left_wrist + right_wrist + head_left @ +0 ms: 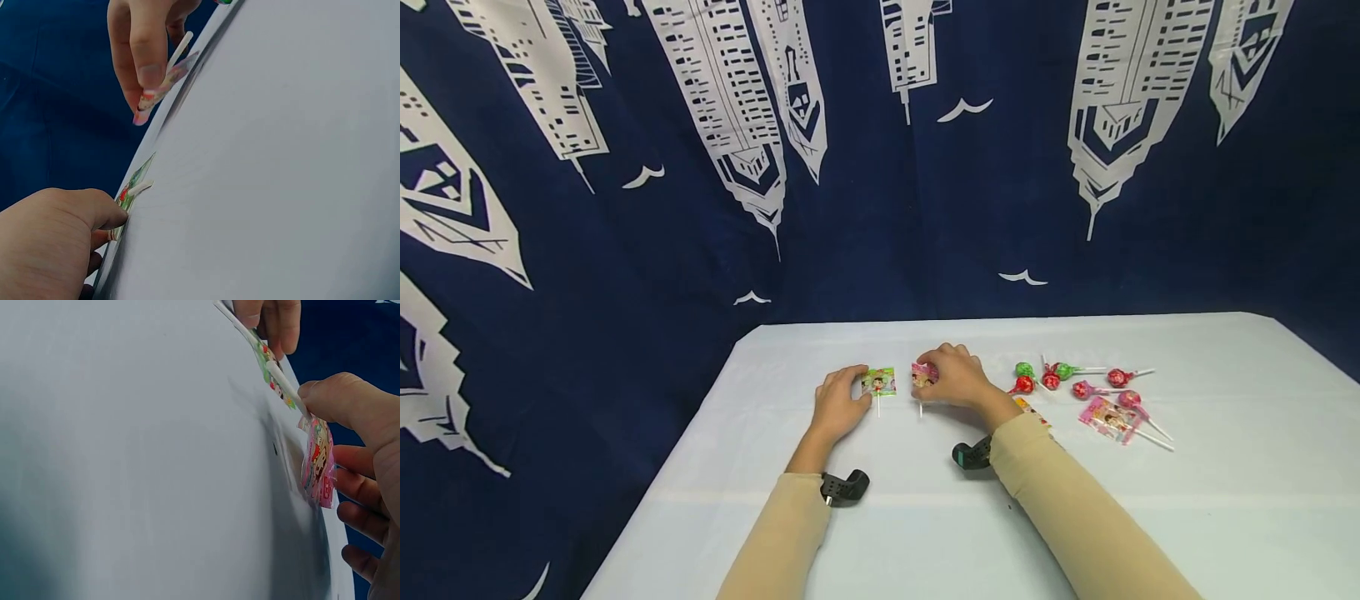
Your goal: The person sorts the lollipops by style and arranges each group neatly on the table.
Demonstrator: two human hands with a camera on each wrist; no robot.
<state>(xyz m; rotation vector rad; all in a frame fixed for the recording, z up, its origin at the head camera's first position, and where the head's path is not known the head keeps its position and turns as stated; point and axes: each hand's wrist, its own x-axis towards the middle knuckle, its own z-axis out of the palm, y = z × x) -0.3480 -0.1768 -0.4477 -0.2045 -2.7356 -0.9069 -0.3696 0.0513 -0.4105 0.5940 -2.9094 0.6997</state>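
My left hand holds a lollipop in a flat green wrapper by its left side, thumb and forefinger at its edges. The lollipop's white stick points toward me. Just to the right, my right hand pinches a lollipop in a pink printed wrapper, its stick also pointing toward me. The left wrist view shows this pink lollipop tilted close over the white table. In the right wrist view, the right thumb lies at the stick, while the other fingers are behind the wrapper.
Several round lollipops in red, green and pink lie loosely grouped to the right, among them a green one. A flat pink-wrapped lollipop lies at their near side. An orange-yellow wrapper is partly hidden by the right forearm. Behind the white table hangs a blue patterned cloth.
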